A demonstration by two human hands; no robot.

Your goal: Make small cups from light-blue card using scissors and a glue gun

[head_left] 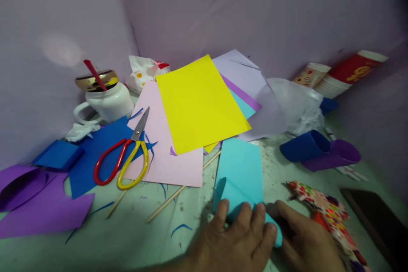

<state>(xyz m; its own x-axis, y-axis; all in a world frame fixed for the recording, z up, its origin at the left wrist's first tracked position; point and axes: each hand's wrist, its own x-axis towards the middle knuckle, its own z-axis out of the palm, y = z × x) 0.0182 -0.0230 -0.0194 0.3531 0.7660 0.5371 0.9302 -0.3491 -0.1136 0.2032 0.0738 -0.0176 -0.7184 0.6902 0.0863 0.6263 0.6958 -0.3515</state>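
A light blue sheet of paper (241,165) lies on the table, its near end curled over into a loose roll. My left hand (237,236) presses down on that roll, fingers bent over the paper. Beside it, my right hand (306,238) is closed at the right end of the roll; its fingertips are partly hidden. Scissors (136,134) with one red and one yellow handle lie partly opened to the left, over a dark blue sheet (105,148) and a pink sheet (181,170). A yellow sheet (200,106) covers the papers behind.
Thin wooden sticks (165,205) lie between the papers. A purple paper piece (47,212) is at left, below a white mug (110,102). At right are a blue paper tube (304,146), a purple tube (338,155), a patterned pouch (321,204), a dark phone-like slab (376,216) and stacked cups (357,70).
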